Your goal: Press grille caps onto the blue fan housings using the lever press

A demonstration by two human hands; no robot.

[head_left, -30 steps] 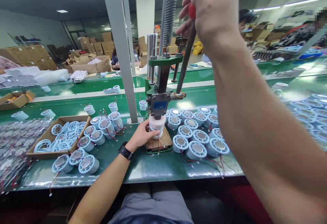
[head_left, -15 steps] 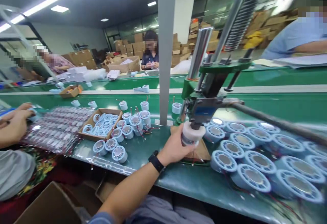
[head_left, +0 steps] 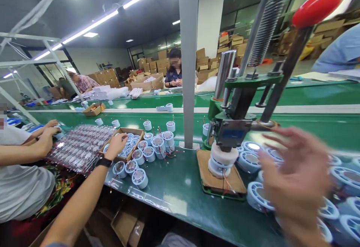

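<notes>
My left hand (head_left: 117, 146) is at the small cardboard box (head_left: 140, 131) of light-blue plastic rings (head_left: 130, 144). Its fingers are drawn together over the rings, and what they hold, if anything, is hidden. My right hand (head_left: 295, 175), smeared by motion, hangs with fingers apart in front of the light-blue round housings (head_left: 258, 194) on the right. Between my hands stands a green hand press (head_left: 236, 127) with its red-knobbed lever (head_left: 317, 8) raised. Under its ram, a white round block (head_left: 224, 153) sits on a light-blue housing (head_left: 219, 169) with wires, on a brown pad (head_left: 206, 168).
Several wired housings (head_left: 140, 178) stand beside the box. A co-worker's hands (head_left: 47, 138) are at the left, near wrapped rows of small parts (head_left: 81, 145). A grey post (head_left: 189, 63) rises behind the bench. Another person (head_left: 174, 72) sits across the green conveyor (head_left: 140, 117).
My left hand has let go of the housing under the press and moved left to the box of rings. The lever has swung up, and my right hand has come into view.
</notes>
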